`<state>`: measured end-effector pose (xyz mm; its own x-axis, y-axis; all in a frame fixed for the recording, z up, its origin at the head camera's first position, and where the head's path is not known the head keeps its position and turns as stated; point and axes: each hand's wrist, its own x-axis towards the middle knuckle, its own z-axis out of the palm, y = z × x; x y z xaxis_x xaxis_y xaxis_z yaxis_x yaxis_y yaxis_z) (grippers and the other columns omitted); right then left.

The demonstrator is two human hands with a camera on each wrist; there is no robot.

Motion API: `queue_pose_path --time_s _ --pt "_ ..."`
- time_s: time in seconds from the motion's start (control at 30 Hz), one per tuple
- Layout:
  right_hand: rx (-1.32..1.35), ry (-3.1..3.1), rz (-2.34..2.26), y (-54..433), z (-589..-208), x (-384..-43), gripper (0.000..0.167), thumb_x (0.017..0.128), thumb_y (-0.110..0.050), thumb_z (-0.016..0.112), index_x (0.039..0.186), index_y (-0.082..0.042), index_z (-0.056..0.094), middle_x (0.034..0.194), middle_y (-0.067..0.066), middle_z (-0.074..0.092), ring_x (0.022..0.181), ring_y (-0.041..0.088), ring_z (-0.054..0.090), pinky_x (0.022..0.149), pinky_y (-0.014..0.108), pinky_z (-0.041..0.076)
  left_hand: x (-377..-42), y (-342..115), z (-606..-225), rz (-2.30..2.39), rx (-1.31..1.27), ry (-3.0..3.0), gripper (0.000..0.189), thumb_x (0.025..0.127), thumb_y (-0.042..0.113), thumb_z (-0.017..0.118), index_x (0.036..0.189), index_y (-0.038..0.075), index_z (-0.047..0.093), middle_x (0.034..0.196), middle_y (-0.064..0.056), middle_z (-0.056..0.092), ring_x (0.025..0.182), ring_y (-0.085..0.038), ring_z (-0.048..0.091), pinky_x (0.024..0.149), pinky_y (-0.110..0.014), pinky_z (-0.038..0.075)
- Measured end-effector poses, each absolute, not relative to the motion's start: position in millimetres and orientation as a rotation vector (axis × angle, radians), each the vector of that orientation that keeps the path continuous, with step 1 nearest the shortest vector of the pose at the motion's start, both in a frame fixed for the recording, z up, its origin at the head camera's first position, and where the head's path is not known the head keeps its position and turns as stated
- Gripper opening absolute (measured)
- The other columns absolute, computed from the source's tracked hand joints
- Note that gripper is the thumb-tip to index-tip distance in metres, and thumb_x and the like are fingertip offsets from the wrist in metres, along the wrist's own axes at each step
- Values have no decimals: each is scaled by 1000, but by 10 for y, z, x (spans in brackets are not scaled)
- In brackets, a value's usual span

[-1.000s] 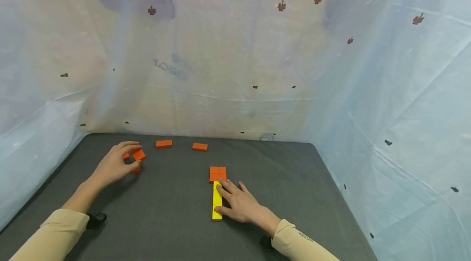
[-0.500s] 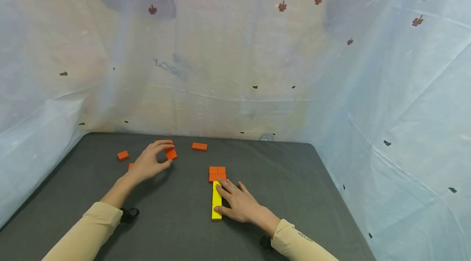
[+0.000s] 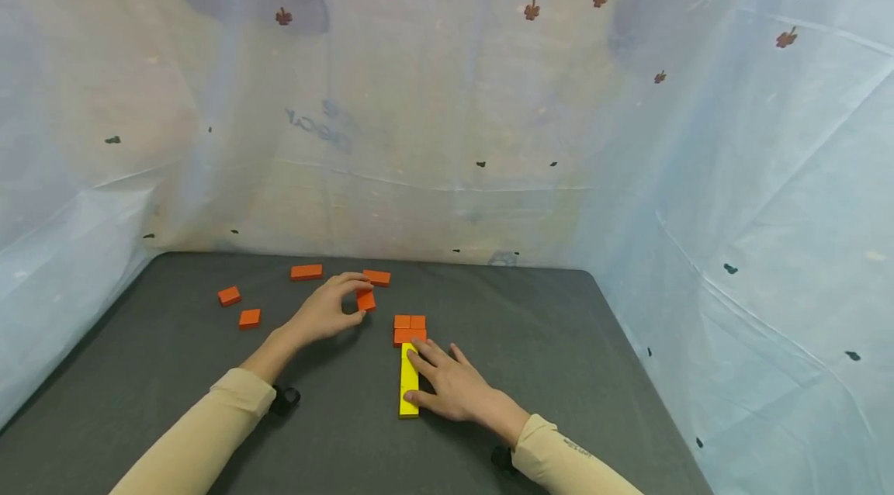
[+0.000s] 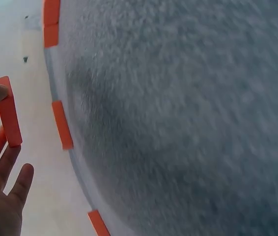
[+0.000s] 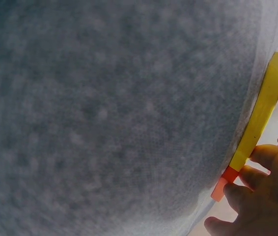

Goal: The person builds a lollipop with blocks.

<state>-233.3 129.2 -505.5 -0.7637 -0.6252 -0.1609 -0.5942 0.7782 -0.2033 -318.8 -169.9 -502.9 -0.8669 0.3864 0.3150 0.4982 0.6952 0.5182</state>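
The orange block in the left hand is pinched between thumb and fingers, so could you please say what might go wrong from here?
The held block might slip, since the left hand only pinches it. That hand could also knock the far block near its fingertips. If the right hand pushes the yellow bar, the adjoining orange cluster may shift.

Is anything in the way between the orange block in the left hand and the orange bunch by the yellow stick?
Nothing visible stands between the held block and the orange bunch; the right hand is at the bunch's near side, not in between.
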Motion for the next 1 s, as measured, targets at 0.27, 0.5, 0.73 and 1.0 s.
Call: queue_pose_path --time_s 0.27,0.5,0.73,1.0 --pt "-950 2749 -197 1296 -5064 -2340 75 104 -65 47 166 -25 30 173 -5 17 158 20 21 125 59 21 -3250 -1509 -5056 -799 -860 -2813 48 91 15 78 137 6 67 150 -12 55 138 -41 49 107 -69 41" --pt "-990 2741 -202 1306 -5072 -2345 75 105 -64 44 166 -23 29 174 -3 16 159 22 20 125 59 21 -3268 -1411 -5061 -726 -919 -2892 47 91 17 79 136 7 68 150 -11 55 138 -39 51 111 -68 38" --pt "-997 2738 -229 1316 -5078 -2355 74 106 -62 46 166 -21 30 173 -1 18 159 22 19 126 54 22 -3312 -1341 -5094 -670 -926 -2954 47 91 17 79 135 8 69 149 -11 57 138 -37 52 112 -65 39" --pt "-999 2740 -218 1318 -5087 -2351 74 106 -63 44 166 -21 30 174 -1 17 159 21 19 127 49 22 -3318 -1307 -5128 -662 -929 -2979 47 90 17 80 135 9 69 149 -10 57 138 -37 52 112 -61 42"
